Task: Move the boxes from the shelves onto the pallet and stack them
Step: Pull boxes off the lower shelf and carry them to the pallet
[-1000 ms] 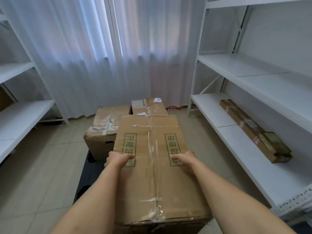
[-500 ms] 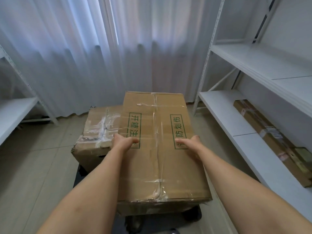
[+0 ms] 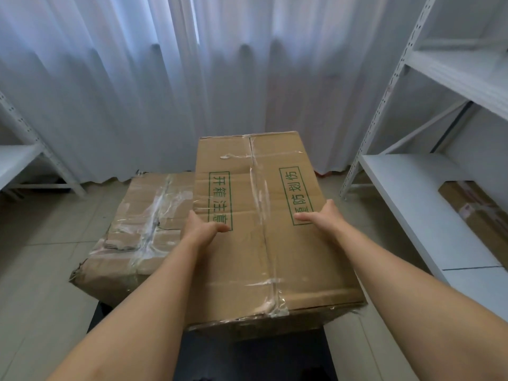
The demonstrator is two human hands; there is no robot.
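A long brown cardboard box with green printed characters and clear tape lies in front of me, above the dark pallet. My left hand grips its left edge, thumb on top. My right hand grips its right edge the same way. To its left a lower, crumpled taped box sits on the pallet. The box that stood behind it is hidden by the one I hold.
White metal shelving runs along the right, with a flat brown box on its lower shelf. Another white shelf unit stands at the left. White curtains hang close behind the pallet. Tiled floor lies to the left.
I have stepped closer to the pallet with the box in both hands. It now reaches farther forward, covering the far box, and the curtains fill more of the view.
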